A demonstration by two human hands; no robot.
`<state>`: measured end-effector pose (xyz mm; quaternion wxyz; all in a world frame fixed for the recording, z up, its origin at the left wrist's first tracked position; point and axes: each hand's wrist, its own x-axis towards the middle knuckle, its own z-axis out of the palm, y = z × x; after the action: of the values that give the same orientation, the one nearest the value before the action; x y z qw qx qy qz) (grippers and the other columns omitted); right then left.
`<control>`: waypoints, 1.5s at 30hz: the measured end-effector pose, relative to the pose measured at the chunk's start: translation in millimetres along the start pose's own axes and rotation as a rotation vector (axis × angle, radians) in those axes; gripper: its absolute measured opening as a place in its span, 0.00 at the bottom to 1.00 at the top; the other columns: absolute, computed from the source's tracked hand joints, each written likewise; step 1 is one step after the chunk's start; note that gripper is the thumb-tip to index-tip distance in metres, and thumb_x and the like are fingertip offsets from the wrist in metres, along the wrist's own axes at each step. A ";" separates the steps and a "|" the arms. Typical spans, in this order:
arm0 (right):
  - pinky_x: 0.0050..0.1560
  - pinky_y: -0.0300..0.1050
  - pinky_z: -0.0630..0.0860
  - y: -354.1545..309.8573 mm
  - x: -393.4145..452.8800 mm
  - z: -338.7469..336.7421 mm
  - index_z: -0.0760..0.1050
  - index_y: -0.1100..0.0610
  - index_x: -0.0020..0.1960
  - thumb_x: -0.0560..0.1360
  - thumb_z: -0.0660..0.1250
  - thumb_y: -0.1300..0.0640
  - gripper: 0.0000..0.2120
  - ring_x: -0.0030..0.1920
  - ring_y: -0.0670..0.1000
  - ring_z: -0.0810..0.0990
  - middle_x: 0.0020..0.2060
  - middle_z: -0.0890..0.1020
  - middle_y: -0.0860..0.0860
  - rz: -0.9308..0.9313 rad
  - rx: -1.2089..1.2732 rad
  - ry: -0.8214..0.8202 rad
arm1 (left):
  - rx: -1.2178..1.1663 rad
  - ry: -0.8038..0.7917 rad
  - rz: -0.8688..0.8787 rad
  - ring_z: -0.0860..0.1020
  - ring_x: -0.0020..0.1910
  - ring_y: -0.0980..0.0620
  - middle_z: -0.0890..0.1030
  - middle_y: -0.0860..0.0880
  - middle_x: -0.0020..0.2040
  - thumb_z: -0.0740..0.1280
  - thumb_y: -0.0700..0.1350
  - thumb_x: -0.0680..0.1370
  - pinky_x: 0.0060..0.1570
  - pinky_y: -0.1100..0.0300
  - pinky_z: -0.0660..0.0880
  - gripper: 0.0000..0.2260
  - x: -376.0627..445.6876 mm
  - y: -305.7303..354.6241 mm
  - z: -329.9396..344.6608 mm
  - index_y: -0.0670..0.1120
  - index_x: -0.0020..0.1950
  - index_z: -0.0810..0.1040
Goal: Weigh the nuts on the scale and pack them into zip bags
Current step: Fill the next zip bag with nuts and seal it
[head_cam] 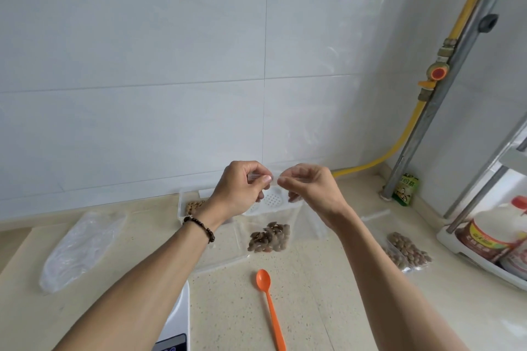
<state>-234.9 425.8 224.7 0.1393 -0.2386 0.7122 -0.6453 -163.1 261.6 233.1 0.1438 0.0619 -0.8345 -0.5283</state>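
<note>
Both my left hand [242, 188] and right hand [310, 188] pinch the top edge of a clear zip bag [271, 225], nuts [269, 238] hanging inside.

Glossy white tiled wall [171, 51] meets a speckled beige countertop [328, 308]; yellow gas pipe [399, 145] in the corner.
</note>
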 end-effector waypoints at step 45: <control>0.55 0.43 0.74 270.5 -54.2 -285.4 0.75 0.61 0.65 0.75 0.69 0.58 0.19 0.57 0.54 0.79 0.60 0.79 0.57 0.728 -0.470 0.867 | 0.341 -0.395 -0.064 0.75 0.63 0.45 0.78 0.44 0.64 0.66 0.37 0.76 0.58 0.60 0.71 0.19 181.3 -126.9 393.0 0.44 0.67 0.74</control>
<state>-376.8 711.7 -11.2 -0.0081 0.2800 0.8630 -0.4205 -461.7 499.8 -6.7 -0.0514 0.0071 -0.9209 -0.3863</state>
